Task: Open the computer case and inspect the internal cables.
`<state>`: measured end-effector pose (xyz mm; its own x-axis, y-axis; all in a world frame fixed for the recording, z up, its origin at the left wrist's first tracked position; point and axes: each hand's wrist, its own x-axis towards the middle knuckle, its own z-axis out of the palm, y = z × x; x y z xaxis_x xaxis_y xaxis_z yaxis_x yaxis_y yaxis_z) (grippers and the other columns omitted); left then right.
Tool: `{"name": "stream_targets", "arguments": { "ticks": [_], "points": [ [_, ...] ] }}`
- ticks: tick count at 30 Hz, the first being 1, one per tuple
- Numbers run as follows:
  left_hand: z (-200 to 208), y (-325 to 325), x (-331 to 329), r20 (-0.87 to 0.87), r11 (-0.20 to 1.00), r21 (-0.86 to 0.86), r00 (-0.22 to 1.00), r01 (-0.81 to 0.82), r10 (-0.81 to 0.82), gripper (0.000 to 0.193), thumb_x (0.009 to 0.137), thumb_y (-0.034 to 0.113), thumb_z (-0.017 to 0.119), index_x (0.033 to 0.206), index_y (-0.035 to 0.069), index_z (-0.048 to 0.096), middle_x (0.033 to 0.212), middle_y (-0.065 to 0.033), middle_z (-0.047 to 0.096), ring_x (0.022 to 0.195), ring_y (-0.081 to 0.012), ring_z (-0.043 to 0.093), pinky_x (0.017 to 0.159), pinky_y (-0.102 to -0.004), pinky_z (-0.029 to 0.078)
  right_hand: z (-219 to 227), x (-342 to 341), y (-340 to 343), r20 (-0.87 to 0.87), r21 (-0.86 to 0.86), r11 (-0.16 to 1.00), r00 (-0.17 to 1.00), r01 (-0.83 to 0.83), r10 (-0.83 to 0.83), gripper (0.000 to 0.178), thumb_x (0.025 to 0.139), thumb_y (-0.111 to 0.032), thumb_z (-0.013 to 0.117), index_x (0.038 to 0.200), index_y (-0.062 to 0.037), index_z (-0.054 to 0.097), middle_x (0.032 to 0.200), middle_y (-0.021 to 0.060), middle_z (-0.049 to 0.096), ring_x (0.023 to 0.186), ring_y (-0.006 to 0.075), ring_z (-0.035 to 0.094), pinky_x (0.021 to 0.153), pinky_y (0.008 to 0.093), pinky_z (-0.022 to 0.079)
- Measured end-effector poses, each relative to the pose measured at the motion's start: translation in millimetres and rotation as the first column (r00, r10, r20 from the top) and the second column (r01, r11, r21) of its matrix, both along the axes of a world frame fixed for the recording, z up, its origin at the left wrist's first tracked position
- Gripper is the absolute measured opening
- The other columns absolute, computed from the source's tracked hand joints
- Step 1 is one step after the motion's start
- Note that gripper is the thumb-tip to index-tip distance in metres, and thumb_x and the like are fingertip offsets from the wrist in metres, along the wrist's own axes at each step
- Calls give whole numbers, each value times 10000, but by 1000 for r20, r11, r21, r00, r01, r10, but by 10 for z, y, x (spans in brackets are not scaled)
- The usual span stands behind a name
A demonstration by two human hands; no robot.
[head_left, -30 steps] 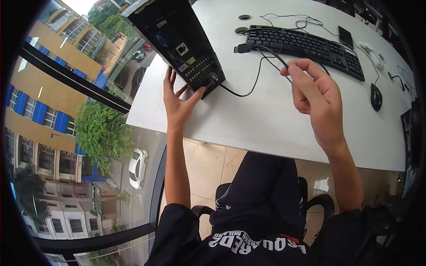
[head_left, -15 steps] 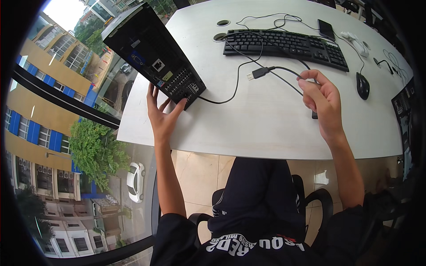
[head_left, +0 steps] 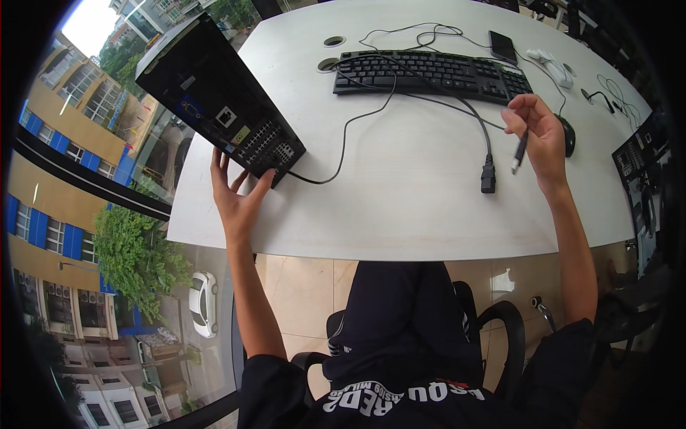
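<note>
Your left grip grasps the lower end of the computer tower, with the thumb on the rear panel and the fingers along the side. The tower's long axis runs from this grip toward the far left of the view. Your right grip pinches a cable plug, which projects below the curled fingers, its tip pointing toward your side of the table.

Note the governing relation: the rear ports lie to the left of the right grip, well apart from it; your left hand is nearer, beside them.

The tower is a dark, slab-sided box with a perforated panel. The plug has a black body and a pale, metallic-looking tip. Left of the right grip, a blocky black power connector lies on the smooth, whitish tabletop. Beyond it is a ridged black keyboard.
</note>
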<state>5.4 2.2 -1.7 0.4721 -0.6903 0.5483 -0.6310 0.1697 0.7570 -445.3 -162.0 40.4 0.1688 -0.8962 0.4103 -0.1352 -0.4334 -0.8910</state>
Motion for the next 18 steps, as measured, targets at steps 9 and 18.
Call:
{"name": "stream_targets", "arguments": {
  "ticks": [9, 18],
  "points": [
    [-47, -44, -40, -28, 1000, 9, 1000, 0, 0, 990, 756, 112, 880, 1561, -49, 327, 1464, -234, 492, 1358, -304, 526, 1053, -449, 540, -336, -107, -302, -33, -97, 986, 990, 137, -140, 415, 1092, -320, 440, 1064, -5, 709, 1005, 85, 735, 947, 163, 659, 907, 311, 501],
    [-118, 49, 222, -74, 999, 37, 997, 0, 3, 909, 855, 26, 824, 1599, 11, 304, 1496, -184, 499, 1292, -246, 567, 1049, -397, 521, -425, 161, -116, -76, -34, 997, 995, 63, -65, 343, 1057, -237, 467, 984, 15, 687, 590, 43, 600, 530, 112, 521, 563, 293, 437]
  ]
}}
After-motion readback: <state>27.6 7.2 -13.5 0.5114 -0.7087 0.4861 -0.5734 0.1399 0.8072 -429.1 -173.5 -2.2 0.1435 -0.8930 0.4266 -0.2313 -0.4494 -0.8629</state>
